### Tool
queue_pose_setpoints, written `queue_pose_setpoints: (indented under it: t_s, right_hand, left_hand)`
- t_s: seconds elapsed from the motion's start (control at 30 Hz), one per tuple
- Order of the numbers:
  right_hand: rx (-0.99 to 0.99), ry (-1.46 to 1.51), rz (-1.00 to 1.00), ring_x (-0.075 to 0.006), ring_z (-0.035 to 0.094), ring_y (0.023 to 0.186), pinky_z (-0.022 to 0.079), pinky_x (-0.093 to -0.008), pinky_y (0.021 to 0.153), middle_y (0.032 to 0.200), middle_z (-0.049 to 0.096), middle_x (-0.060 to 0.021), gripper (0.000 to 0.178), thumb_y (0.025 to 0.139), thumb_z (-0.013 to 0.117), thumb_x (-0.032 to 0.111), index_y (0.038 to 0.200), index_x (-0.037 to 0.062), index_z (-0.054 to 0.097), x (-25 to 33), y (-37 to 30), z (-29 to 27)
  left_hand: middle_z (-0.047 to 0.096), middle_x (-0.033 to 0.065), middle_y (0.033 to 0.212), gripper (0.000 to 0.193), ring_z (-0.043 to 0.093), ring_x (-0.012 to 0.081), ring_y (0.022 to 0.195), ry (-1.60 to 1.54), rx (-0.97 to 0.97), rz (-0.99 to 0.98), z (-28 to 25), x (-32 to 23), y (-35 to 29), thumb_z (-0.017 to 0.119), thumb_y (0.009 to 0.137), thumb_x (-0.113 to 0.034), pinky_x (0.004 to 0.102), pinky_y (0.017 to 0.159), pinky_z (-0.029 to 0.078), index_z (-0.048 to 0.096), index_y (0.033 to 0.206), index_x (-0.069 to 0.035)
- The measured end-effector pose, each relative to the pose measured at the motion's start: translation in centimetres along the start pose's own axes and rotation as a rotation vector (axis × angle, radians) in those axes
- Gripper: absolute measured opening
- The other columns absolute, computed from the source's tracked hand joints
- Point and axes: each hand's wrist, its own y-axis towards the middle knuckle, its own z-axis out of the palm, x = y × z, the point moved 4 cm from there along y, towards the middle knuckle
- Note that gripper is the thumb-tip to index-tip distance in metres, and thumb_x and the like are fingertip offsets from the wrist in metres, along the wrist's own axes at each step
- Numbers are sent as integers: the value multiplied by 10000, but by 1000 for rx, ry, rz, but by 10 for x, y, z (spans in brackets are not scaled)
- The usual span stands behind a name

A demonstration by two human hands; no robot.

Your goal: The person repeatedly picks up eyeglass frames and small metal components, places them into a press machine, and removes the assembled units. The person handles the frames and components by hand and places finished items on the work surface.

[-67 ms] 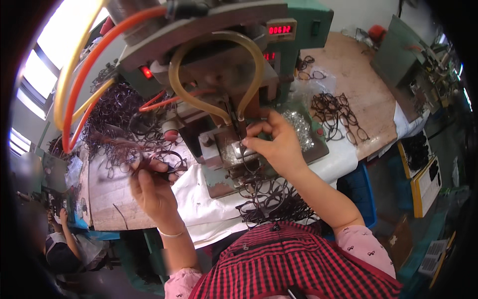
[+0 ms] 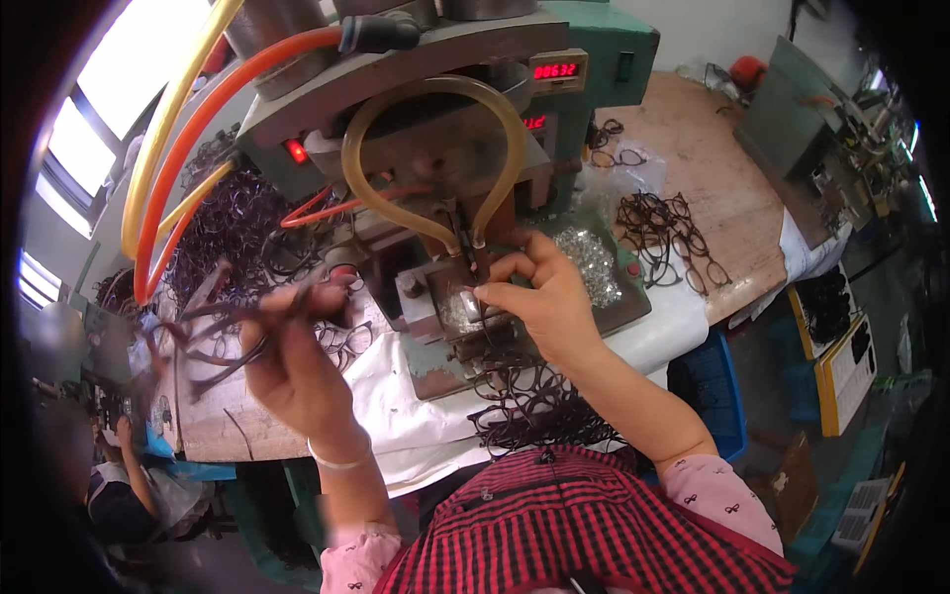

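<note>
My left hand [image 2: 297,371] is closed around dark eyeglass frames [image 2: 213,342], which stick out to its left and are smeared by motion. At the green press machine [image 2: 435,158], my right hand [image 2: 544,302] pinches with thumb and forefinger just under the nozzle where two yellowish tubes [image 2: 515,148] come together. What lies between those fingertips is too small to make out. Beside this hand, a heap of small clear pieces [image 2: 589,267] fills a tray on the right. More clear bits [image 2: 460,312] lie below the nozzle.
Dark eyeglass frames pile up before the machine [image 2: 539,401], at its right [image 2: 663,233] and in a large tangle at the left [image 2: 223,233]. Orange and yellow hoses [image 2: 178,139] arch at upper left. A blue crate [image 2: 717,391] stands low right. Another person [image 2: 124,485] sits far left.
My left hand has turned and risen slightly, and the frames in it have swung from its upper right to its left. My right hand stays pinched under the nozzle.
</note>
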Motion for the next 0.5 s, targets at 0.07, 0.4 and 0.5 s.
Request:
queue_pose_setpoints:
  t_s: [0.07,0.4,0.5]
  right_hand:
    - [-30,119,-8,-124,613,892,483,-260,793,947,672,-70,503,797,684,1,1248,-44,468,-5,-8,10]
    - [-287,-1350,-380,-356,498,1225,442,-459,969,1193,615,-173,266,736,695,112,994,49,689,-8,-34,-94]
    - [-316,-1449,-373,-354,490,1233,440,-469,952,1195,612,-163,198,732,696,110,916,41,676,-34,-25,-115]
  left_hand:
    - [663,178,950,196,613,183,707,70,-133,-124,10,7,12,451,990,-73,257,584,487,562,1092,53]
    - [603,156,674,334,510,190,431,-508,419,-1038,-4,-49,-102,425,992,-245,277,411,421,569,973,55]
    - [652,143,672,364,567,172,450,-798,737,-1413,38,-41,-93,426,1018,-273,235,389,415,576,999,58]
